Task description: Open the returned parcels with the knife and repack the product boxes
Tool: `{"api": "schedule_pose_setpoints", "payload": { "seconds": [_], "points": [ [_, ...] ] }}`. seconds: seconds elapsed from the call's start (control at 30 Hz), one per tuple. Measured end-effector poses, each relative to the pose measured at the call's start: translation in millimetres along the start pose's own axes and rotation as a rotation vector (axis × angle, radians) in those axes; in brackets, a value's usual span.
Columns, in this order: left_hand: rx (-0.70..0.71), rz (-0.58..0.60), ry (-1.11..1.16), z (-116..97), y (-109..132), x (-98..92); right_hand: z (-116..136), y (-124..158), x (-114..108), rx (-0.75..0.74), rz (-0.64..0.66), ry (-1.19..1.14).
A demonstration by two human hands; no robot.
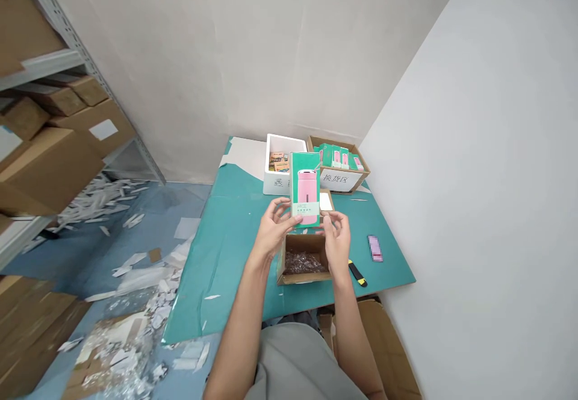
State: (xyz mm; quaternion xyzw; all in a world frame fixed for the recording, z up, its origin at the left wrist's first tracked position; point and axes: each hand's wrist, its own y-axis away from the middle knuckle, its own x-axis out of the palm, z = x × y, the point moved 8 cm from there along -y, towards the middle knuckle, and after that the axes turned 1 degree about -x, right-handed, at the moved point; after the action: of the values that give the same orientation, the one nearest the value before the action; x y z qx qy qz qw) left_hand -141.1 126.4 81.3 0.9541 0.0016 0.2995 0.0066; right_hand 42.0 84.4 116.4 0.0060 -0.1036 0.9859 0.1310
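Note:
My left hand (272, 229) is closed on a green box (307, 186) printed with a pink tumbler, its thumb across the front at the lower left. The box stands upright in the air, front towards me. Beside its lower right corner is my right hand (337, 237), fingers apart and curved; whether the fingertips touch the box I cannot tell. Below both hands, an open cardboard carton (300, 278) contains crumpled bubble wrap (302, 262). Partly hidden behind the green box is a small carton with a white label (326, 201).
At the back of the green table (217, 255) stand a white foam bin (276, 183) and a cardboard bin (341, 180) with several green boxes. A utility knife (358, 273) and a phone (375, 248) lie at right. Shelving (49, 62) and floor scraps (135, 328) are at left.

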Motion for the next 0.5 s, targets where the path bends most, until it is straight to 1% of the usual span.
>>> {"api": "schedule_pose_setpoints", "payload": {
  "seconds": [0.1, 0.13, 0.2, 0.3, 0.37, 0.43, 0.5],
  "points": [
    [0.134, -0.056, -0.06, -4.8, 0.4, 4.2, 15.4, 12.7, 13.2, -0.088, 0.061, 0.163],
    [0.17, -0.051, -0.071, -6.6, 1.3, 7.6, 17.3, 15.8, 17.8, -0.101, 0.071, 0.2],
    [0.193, 0.008, -0.085, -9.4, 3.9, 15.5, 16.5, 18.1, 22.4, -0.097, 0.056, 0.204],
    [0.117, 0.161, -0.035, -11.8, 8.1, 22.9, 11.4, 13.4, 15.2, -0.077, -0.021, 0.095],
    [0.032, 0.222, 0.039, -11.5, 9.5, 21.2, 10.4, 7.7, 6.1, -0.079, -0.062, -0.008],
    [-0.045, 0.241, 0.081, -8.2, 8.8, 17.1, 7.8, 2.2, 1.8, -0.038, -0.035, -0.127],
    [-0.093, 0.246, 0.073, -2.5, 7.0, 14.0, 2.3, -0.9, 4.7, 0.053, 0.048, -0.226]
  ]
}}
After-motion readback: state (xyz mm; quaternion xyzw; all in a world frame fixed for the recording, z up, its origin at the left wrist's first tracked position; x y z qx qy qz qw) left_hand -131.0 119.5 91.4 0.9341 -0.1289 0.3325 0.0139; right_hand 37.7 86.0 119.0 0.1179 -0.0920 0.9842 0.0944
